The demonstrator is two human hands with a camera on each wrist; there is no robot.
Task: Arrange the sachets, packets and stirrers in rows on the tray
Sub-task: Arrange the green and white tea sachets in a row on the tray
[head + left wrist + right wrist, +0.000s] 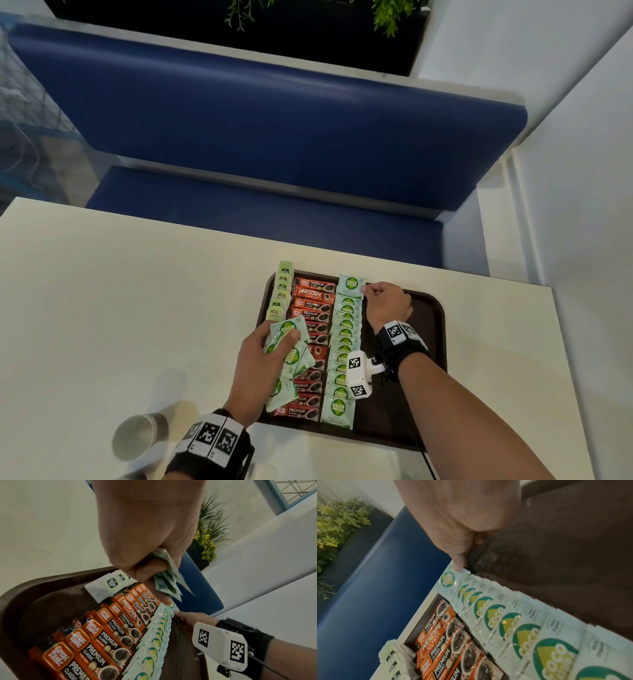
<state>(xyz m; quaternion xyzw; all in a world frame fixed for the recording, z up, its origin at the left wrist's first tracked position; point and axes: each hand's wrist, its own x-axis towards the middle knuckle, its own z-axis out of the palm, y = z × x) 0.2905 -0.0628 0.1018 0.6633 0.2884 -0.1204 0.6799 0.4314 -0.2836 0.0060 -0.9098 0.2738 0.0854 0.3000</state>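
While left hand (260, 363) clutches sachet bunch (291, 346), right hand (387, 303) pinches top sachet (351, 285), seemingly upright.

A dark brown plastic tray (426, 329) with a woven-textured matt floor holds glossy foil coffee packets (310, 308), shiny pale green sachets (344, 342) and soft papery tea bags (282, 294), on a smooth matt cream bench (120, 291).

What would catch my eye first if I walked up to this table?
Probably the brown tray, striped with a row of orange coffee packets beside a row of green-and-white Coco sachets. The right hand pinches the farthest sachet in that row, while the left hand holds a bunch of spare sachets over the packets.
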